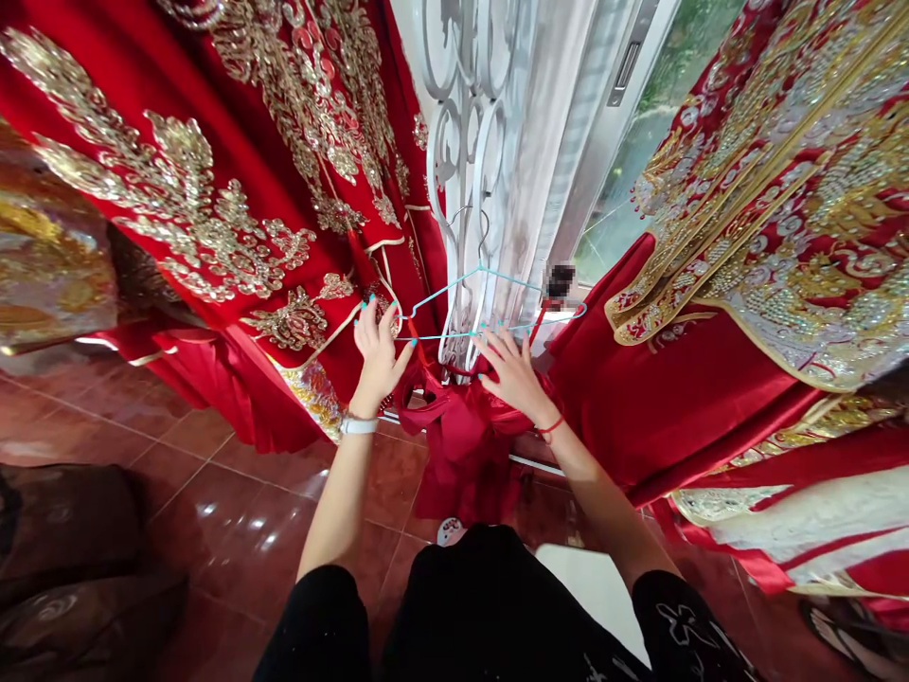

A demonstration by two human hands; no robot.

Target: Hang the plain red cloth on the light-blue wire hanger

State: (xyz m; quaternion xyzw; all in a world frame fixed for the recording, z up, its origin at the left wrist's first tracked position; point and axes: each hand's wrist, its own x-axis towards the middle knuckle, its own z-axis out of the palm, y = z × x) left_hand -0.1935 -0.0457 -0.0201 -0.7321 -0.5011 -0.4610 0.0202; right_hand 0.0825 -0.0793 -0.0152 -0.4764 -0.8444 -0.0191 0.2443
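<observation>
A light blue wire hanger (pixel 480 269) hangs in front of a white scrollwork metal frame, its hook pointing up. Below it is a dark red dress (pixel 461 426), with thin red straps running up to both sides of the hanger. My left hand (pixel 376 355) is beside the hanger's left end, fingers stretched and thumb apart near the left strap. At the hanger's lower bar, right of the middle, my right hand (pixel 515 371) has its fingers spread above the dress's top edge. Whether the fingertips touch the hanger or cannot be told.
Red garments with gold beadwork (pixel 177 189) hang close on the left. More beaded red and gold garments (pixel 753 208) hang on the right. Behind stand the white metal frame (pixel 465 142) and a window (pixel 632 161). Dark bags (pixel 71 549) lie on the tiled floor (pixel 241 502); a white seat (pixel 589 587) is beside me.
</observation>
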